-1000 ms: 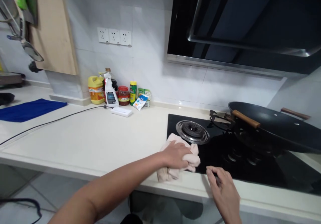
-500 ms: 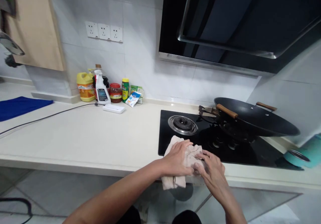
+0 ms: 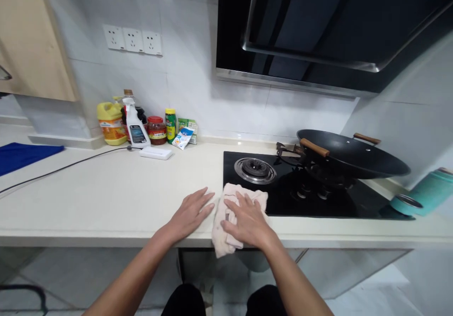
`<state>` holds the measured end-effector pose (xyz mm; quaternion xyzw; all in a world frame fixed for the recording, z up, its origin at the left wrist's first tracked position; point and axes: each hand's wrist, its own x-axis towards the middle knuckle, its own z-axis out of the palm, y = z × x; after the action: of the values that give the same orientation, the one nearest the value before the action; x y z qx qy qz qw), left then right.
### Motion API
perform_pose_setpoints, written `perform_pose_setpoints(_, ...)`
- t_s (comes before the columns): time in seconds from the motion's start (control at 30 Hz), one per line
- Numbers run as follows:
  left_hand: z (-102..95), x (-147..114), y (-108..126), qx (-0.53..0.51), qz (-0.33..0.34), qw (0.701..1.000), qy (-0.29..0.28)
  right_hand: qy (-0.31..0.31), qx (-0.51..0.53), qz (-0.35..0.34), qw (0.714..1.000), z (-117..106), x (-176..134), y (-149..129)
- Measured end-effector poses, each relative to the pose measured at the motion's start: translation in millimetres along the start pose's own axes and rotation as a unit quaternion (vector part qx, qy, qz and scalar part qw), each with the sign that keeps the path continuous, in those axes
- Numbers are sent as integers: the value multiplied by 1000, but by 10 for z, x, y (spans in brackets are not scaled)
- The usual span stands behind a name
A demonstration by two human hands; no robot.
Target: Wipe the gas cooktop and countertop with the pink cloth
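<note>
A pale pink cloth [image 3: 221,233] lies folded over the front left corner of the black gas stove [image 3: 279,202] and hangs a little past the counter's front edge. My right hand [image 3: 246,217] rests flat on top of it with the fingers spread. Just left of the cloth, my left hand [image 3: 191,214] lies on the white countertop [image 3: 88,198], fingers stretched out and holding nothing. The left burner [image 3: 255,170] is behind the cloth, with bare stove glass between them.
A black wok [image 3: 354,158] with wooden handles sits on the right burner. Beside the stove lies a teal container [image 3: 428,191]. Against the wall stand a yellow jug [image 3: 111,124], a spray bottle [image 3: 136,127] and a red-lidded jar [image 3: 156,131]. A black cable [image 3: 71,165] crosses the counter.
My left hand has come off the cloth and moved left onto the counter. The cloth is spread flatter and further left, with my right hand now flat on it.
</note>
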<state>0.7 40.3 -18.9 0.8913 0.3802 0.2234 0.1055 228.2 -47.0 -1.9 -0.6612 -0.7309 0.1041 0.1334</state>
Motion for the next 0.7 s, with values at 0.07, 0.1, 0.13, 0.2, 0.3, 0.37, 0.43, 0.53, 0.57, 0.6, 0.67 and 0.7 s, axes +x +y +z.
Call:
perform_pose_setpoints(0.07, 38, 4, -34, -10, 12, 1000, -6, 7, 13, -50, 999, 21, 46, -83)
perform_pose_setpoints(0.1, 55, 12, -50, -10, 14, 1000, -16, 13, 23, -74, 997, 25, 59, -104)
perform_pose_setpoints(0.13, 70, 22, -63, -3, 13, 999, -29, 23, 35, -94, 995, 26, 68, -106)
perform_pose_setpoints(0.2, 94, 43, -76, 30, 13, 998, -56, 43, 57, -120, 990, 17, 75, -49)
perform_pose_setpoints(0.3, 108, 62, -51, 81, 12, 994, -77, 66, 74, -114, 989, -28, 52, 191)
perform_pose_setpoints(0.37, 103, 62, -16, 90, 4, 992, -82, 89, 72, -72, 991, -82, -4, 446)
perform_pose_setpoints(0.43, 92, 58, 18, 96, -4, 991, -89, 116, 59, -9, 991, -154, -107, 756)
perform_pose_setpoints(0.53, 79, 51, 59, 107, -14, 990, -92, 149, 34, 74, 986, -273, -317, 1227)
perform_pose_setpoints(0.57, 77, 50, 71, 110, -16, 990, -92, 158, 25, 91, 983, -306, -386, 1354)
perform_pose_setpoints(0.6, 74, 49, 84, 112, -18, 989, -92, 164, 15, 105, 981, -330, -444, 1452)
perform_pose_setpoints(0.67, 71, 49, 107, 118, -23, 988, -94, 168, -4, 124, 978, -349, -513, 1545)
perform_pose_setpoints(0.7, 70, 49, 117, 121, -23, 988, -94, 165, -12, 130, 978, -346, -519, 1540)
